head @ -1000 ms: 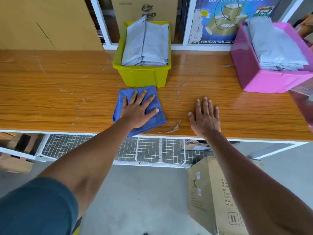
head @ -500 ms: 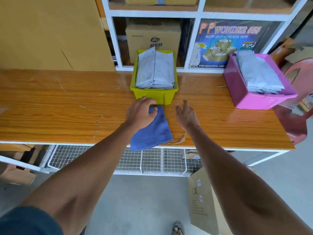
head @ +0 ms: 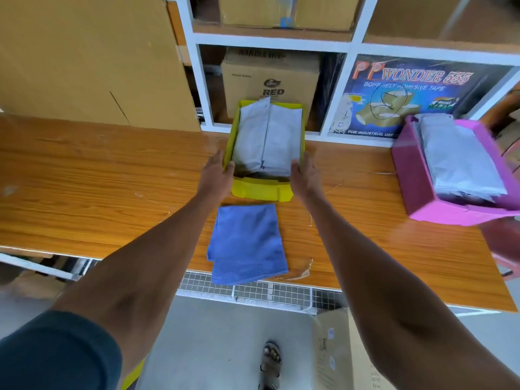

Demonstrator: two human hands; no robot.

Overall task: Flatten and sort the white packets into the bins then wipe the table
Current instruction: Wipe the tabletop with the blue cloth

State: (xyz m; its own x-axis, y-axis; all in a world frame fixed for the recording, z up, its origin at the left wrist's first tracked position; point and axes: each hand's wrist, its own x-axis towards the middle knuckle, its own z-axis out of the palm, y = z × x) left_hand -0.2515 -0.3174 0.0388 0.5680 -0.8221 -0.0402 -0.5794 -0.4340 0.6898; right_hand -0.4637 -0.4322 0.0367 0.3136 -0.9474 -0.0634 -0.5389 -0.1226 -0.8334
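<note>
A yellow bin [head: 261, 192] stands at the back middle of the wooden table [head: 84, 178], with flat white packets [head: 270, 136] stacked inside. My left hand [head: 216, 175] grips its left wall, thumb over the rim. My right hand [head: 305, 175] grips its right wall the same way. A folded blue cloth [head: 247, 243] lies loose just in front of the bin, its near end hanging over the table's front edge. At the right, a pink bin [head: 416, 178] holds more white packets [head: 455, 159].
White shelving [head: 270, 40] with cardboard boxes and a tape poster stands right behind the table. A large cardboard sheet [head: 84, 57] leans at the back left. Below the table are a wire rack [head: 267, 291] and a box [head: 343, 356] on the floor.
My left hand has let go of the blue cloth, which now lies still. Both hands have moved forward to the sides of the yellow bin.
</note>
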